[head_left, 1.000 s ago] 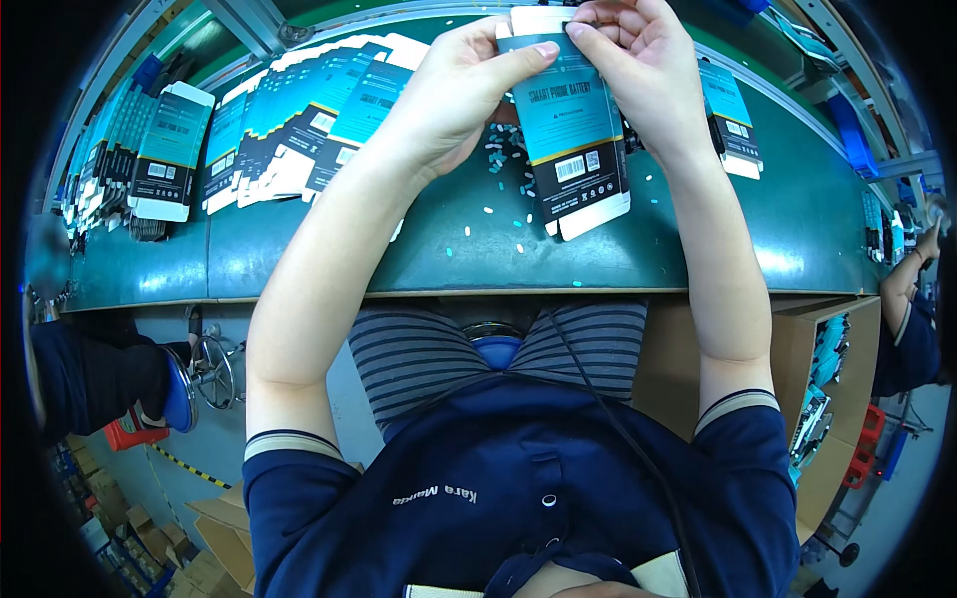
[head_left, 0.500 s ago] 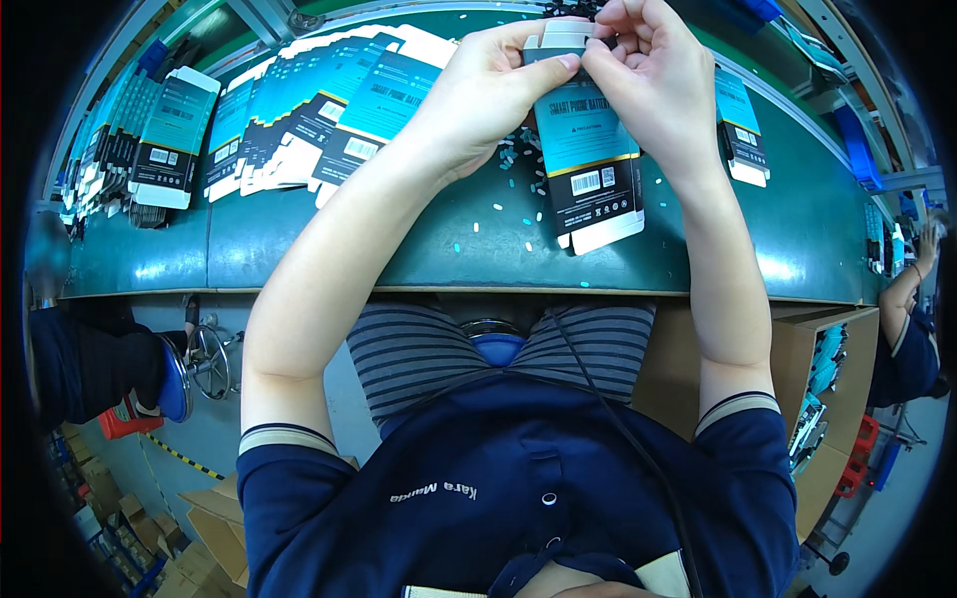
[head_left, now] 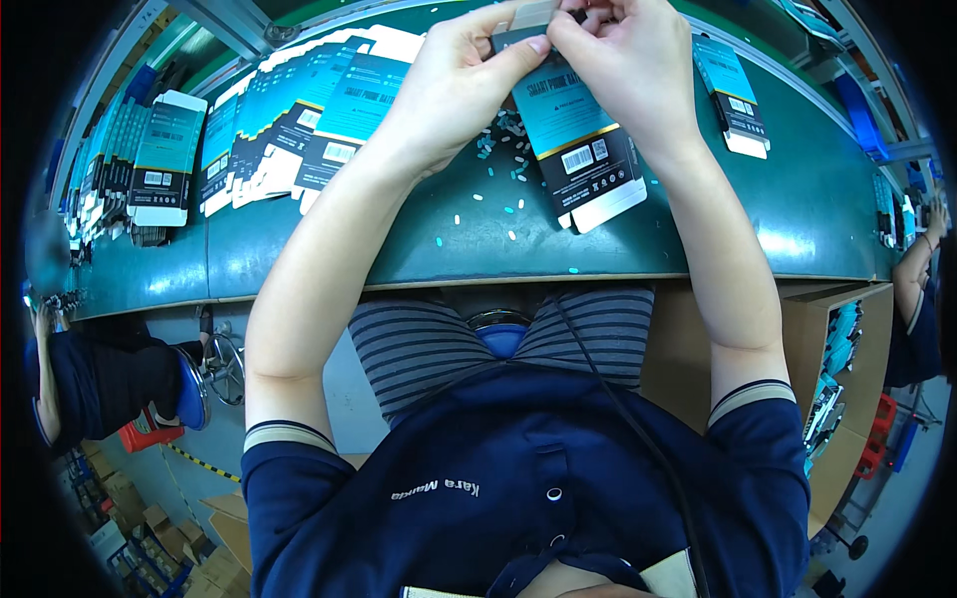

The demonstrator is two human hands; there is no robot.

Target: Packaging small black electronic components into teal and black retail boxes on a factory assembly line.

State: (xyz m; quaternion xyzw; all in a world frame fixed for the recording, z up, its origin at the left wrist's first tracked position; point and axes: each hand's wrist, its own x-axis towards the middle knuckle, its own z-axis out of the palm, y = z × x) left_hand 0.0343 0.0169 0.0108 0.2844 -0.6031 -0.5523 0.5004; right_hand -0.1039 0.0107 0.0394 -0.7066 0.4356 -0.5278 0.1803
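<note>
A flat teal and black cardboard box (head_left: 570, 120) lies tilted on the green worktable, with white flaps at its near end. My left hand (head_left: 449, 85) grips its far left edge, thumb on the printed face. At the far end, my right hand (head_left: 628, 70) has its fingers pinched together over the box's flap. Something small and dark shows by those fingertips, but its kind is hidden. Small white and teal oval pieces (head_left: 485, 154) lie scattered beside the box.
Fanned flat boxes (head_left: 339, 120) lie left of my hands, and a dense row of them (head_left: 164, 149) sits farther left. A few more (head_left: 733, 95) rest at right. Below the table's right end stands a brown carton (head_left: 867, 399) with boxes inside. Other people sit at both sides.
My hands and the box have shifted slightly up and left in the picture. The box is turned a little more, its near end pointing farther right. Both hands keep their hold.
</note>
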